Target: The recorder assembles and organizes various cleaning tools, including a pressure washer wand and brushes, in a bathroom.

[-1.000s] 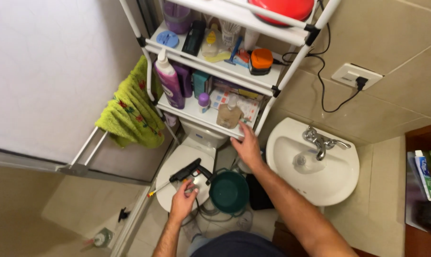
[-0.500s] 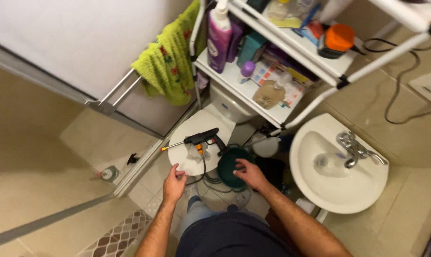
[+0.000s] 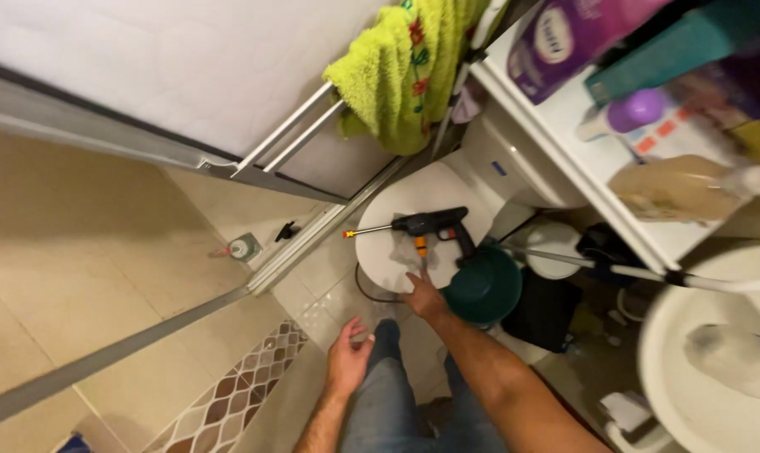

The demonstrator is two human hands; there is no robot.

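A black spray gun [image 3: 432, 225] with an orange-tipped metal nozzle lies on the closed white toilet lid [image 3: 396, 201]. My right hand [image 3: 422, 294] reaches to the lid's front edge, fingers extended just below the gun, holding nothing. My left hand [image 3: 349, 356] hangs open over my thigh, empty. A dark green bucket [image 3: 483, 287] stands on the floor right of the toilet, next to my right hand.
A white shelf rack [image 3: 564, 134] with bottles and packets stands over the cistern, a lime green towel [image 3: 409, 71] hanging beside it. A white sink [image 3: 707, 369] is at right. A sliding shower door track [image 3: 229, 277] crosses the tiled floor.
The view has dropped closer to the toilet. My right hand moved from the bucket to the lid's front edge. My left hand drew back from the lid to my leg.
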